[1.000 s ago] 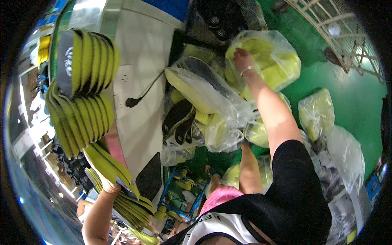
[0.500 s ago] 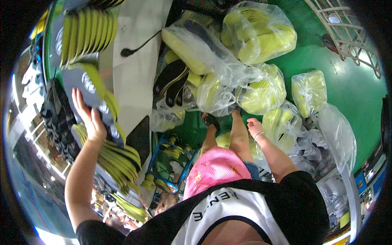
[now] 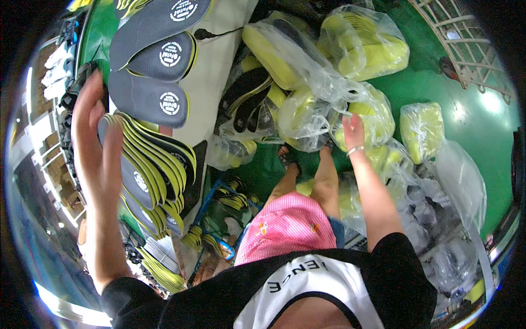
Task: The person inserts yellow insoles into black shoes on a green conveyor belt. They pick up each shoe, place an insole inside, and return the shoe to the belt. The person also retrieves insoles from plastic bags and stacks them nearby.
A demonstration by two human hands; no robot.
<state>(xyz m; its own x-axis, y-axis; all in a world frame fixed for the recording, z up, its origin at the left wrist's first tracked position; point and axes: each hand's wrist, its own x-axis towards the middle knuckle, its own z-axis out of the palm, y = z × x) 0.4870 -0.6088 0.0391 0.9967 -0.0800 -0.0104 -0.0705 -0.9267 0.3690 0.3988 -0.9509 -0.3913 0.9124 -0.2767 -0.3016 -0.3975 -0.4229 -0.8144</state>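
Observation:
My left hand [image 3: 101,145] is raised at the left, its thumb and fingers apart and somewhat blurred. It is beside a fanned stack of grey-and-lime shoe insoles [image 3: 156,162]; whether it touches them I cannot tell. Just beyond lie several dark grey insoles [image 3: 145,101] with white round prints, spread on a pale work surface [image 3: 205,93]. My right hand [image 3: 353,131], with a bracelet at the wrist, appears over a clear plastic bag of lime-coloured pieces [image 3: 375,112]. Its fingers are too blurred to show whether they grip anything.
More clear bags of lime insoles [image 3: 364,46] lie on the green floor ahead. A blue-framed rack [image 3: 200,219] holding insoles stands left of my legs. Crumpled plastic [image 3: 416,219] lies to the right, and a white metal rack [image 3: 449,33] stands at far right.
My left hand has come off the insoles and drawn back to the left. Insoles now lie spread flat on the surface. My right hand has moved forward over the bag.

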